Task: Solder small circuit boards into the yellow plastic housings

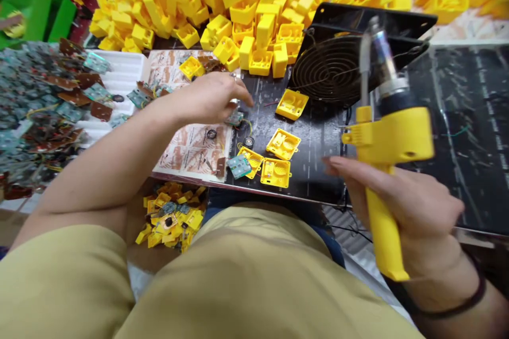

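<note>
My right hand [405,212] is wrapped around the handle of a yellow soldering gun [392,137], its metal tip end pointing up and away. My left hand [214,96] reaches over the bench with its fingers bent and apart. Just under it lies a small circuit board [235,118], partly hidden, with a yellow wire near a small round speaker [248,142]. Closer to me, several open yellow casings lie on the black surface, including one casing [283,143] with a speaker grille. A teal circuit board [239,166] rests partly over another casing [254,161].
A large heap of yellow casings [258,16] fills the back. A black fan [332,66] stands right of centre. Many wired circuit boards [40,111] pile up at left beside a white ribbed tray [129,66]. Below the bench edge sits a container of yellow parts [175,217].
</note>
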A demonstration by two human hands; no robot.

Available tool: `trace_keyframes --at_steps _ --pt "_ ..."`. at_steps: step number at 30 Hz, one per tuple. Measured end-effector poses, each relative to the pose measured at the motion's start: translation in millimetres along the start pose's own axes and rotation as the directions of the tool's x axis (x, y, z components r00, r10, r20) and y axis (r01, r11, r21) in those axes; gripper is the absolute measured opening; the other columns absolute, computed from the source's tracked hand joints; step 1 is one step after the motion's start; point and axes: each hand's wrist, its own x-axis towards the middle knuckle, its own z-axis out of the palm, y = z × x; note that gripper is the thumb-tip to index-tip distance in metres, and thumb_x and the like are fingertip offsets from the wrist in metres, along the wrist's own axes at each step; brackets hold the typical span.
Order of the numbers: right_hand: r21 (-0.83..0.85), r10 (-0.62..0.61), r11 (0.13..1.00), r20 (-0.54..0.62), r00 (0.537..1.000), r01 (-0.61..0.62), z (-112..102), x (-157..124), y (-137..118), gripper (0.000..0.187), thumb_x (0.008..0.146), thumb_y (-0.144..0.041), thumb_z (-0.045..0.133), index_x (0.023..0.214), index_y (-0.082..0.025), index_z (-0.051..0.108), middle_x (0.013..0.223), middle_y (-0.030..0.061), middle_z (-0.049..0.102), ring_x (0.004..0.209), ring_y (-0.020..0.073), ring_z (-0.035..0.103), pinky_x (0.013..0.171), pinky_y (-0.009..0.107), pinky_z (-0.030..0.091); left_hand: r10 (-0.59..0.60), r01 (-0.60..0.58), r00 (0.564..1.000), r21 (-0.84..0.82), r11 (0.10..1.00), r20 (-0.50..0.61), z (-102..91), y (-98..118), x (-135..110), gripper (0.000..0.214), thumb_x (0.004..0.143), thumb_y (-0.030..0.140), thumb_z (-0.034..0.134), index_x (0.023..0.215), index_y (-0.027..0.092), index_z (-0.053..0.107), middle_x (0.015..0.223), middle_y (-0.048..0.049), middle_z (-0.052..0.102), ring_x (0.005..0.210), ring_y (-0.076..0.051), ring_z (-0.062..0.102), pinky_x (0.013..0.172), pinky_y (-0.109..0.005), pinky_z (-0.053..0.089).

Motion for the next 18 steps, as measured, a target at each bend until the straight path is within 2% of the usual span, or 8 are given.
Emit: trace_keyframes --at_steps 1,3,5,7,9,11,14,18 --pt "-0.010 -0.059 0.998 -0.007 0.998 0.059 5 7 1 0.031 0.096 -0.020 0.058 0.124 -0.032 0.061 0.060 -0.0076 0.050 0.051 0.0058 0.047 0.058 0.019 0.044 0.027 -0.027 0.999 -0.001 1.000 0.044 -1.2 -4 -4 0.046 0.085 0.014 0.048 0.127 0.023 0.067 0.131 -0.0052 0.067 0.119 -0.021 0.062 0.107 -0.035 0.043" --pt "-0.014 -0.153 0.988 -0.001 0.988 0.153 14 22 1 0.033 0.094 -0.018 0.061 0.126 -0.027 0.059 0.069 -0.0062 0.058 0.059 0.0075 0.057 0.060 0.019 0.045 0.097 -0.096 0.990 -0.017 0.995 0.106 1.3 -8 -9 0.055 0.083 0.016 0.053 0.137 0.022 0.058 0.143 -0.0074 0.059 0.128 -0.023 0.056 0.108 -0.034 0.041" --pt "-0.016 -0.194 0.981 0.018 0.981 0.194 23 37 -1 0.031 0.092 -0.019 0.064 0.122 -0.022 0.057 0.082 -0.0016 0.067 0.071 0.0110 0.065 0.064 0.021 0.048 0.141 -0.138 0.984 -0.036 0.990 0.109 8.7 -7 -7 0.059 0.083 0.021 0.058 0.141 0.020 0.054 0.146 -0.0099 0.055 0.132 -0.024 0.052 0.109 -0.033 0.040" --pt "-0.051 -0.216 0.975 0.042 0.975 0.218 32 48 -5 0.028 0.092 -0.022 0.065 0.119 -0.020 0.057 0.088 0.0022 0.069 0.074 0.0144 0.067 0.063 0.024 0.048 0.153 -0.149 0.984 -0.044 0.988 0.088 16.7 -4 0 0.048 0.083 0.025 0.062 0.131 0.018 0.062 0.138 -0.0105 0.060 0.126 -0.023 0.056 0.107 -0.032 0.041" --pt "-0.094 -0.219 0.970 0.077 0.973 0.226 39 54 -6 0.026 0.093 -0.025 0.063 0.118 -0.021 0.057 0.089 0.0030 0.070 0.070 0.0159 0.067 0.058 0.025 0.046 0.134 -0.130 0.988 -0.047 0.990 0.079 20.1 -3 6 0.029 0.084 0.027 0.062 0.110 0.019 0.072 0.122 -0.0081 0.068 0.113 -0.021 0.063 0.101 -0.030 0.044" --pt "-0.046 -0.198 0.978 0.116 0.973 0.204 42 56 -5 0.026 0.093 -0.025 0.063 0.118 -0.021 0.057 0.092 0.0042 0.070 0.073 0.0173 0.068 0.057 0.026 0.047 0.092 -0.085 0.991 -0.072 0.994 0.096 17.5 -4 6 0.019 0.083 0.027 0.063 0.095 0.020 0.075 0.104 -0.0039 0.072 0.099 -0.019 0.066 0.092 -0.028 0.045" --pt "0.111 -0.163 0.983 0.156 0.974 0.147 43 56 -1 0.028 0.094 -0.022 0.061 0.121 -0.018 0.056 0.103 0.0078 0.071 0.085 0.0187 0.071 0.068 0.026 0.054 0.027 -0.002 0.986 -0.157 0.988 0.162 7.7 -7 -6 0.016 0.080 0.028 0.066 0.090 0.022 0.076 0.084 0.0005 0.072 0.085 -0.016 0.067 0.081 -0.025 0.043" --pt "0.172 -0.149 0.978 0.167 0.975 0.120 48 66 -3 0.030 0.095 -0.022 0.058 0.124 -0.019 0.055 0.109 0.0077 0.071 0.087 0.0173 0.071 0.072 0.025 0.057 -0.007 0.072 0.977 -0.300 0.951 0.215 0.6 -7 -25 0.019 0.079 0.029 0.064 0.091 0.020 0.076 0.077 0.0012 0.071 0.077 -0.014 0.066 0.075 -0.023 0.042"
